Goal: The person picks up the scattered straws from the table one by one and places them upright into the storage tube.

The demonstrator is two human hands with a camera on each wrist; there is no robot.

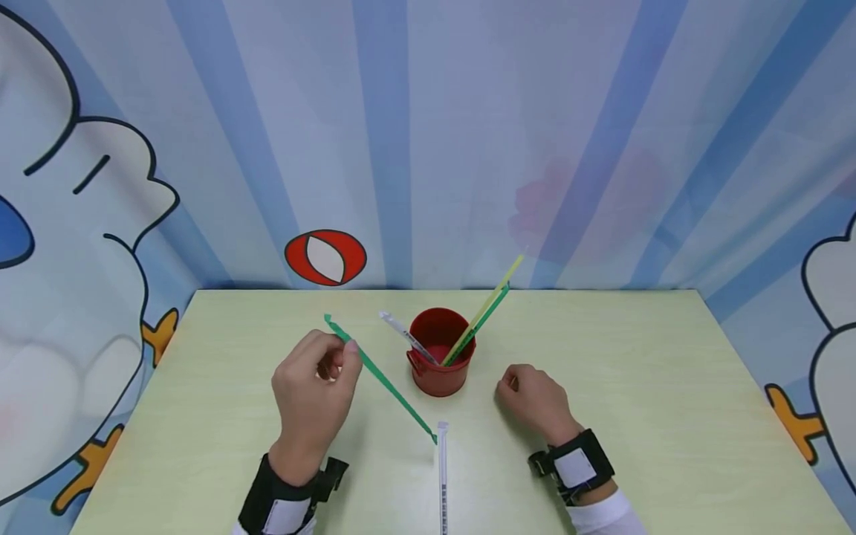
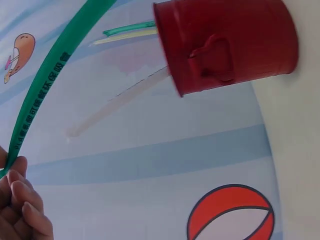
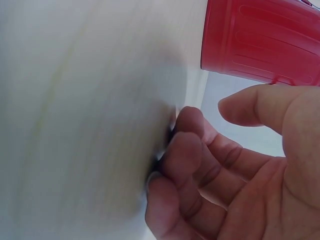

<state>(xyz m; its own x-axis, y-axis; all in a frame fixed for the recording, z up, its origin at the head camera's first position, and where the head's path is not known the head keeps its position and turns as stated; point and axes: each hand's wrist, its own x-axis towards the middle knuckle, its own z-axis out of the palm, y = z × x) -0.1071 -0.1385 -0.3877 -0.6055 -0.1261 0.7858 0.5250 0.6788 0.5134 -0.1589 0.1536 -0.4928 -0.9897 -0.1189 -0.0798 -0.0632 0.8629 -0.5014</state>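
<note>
My left hand pinches a green wrapped drinking straw between thumb and fingers near its upper end. The straw slants down to the right, its lower end overlapping the tip of a white wrapped straw on the table. Dark printing runs along the green wrapper in the left wrist view. Right of the held straw stands a small red bucket, with a white straw, a yellow straw and another green straw leaning inside. My right hand rests on the table, fingers loosely curled, holding nothing.
The pale wooden table ends at a blue striped backdrop behind the bucket. The bucket has a small side handle. Black bands with cameras sit on both wrists.
</note>
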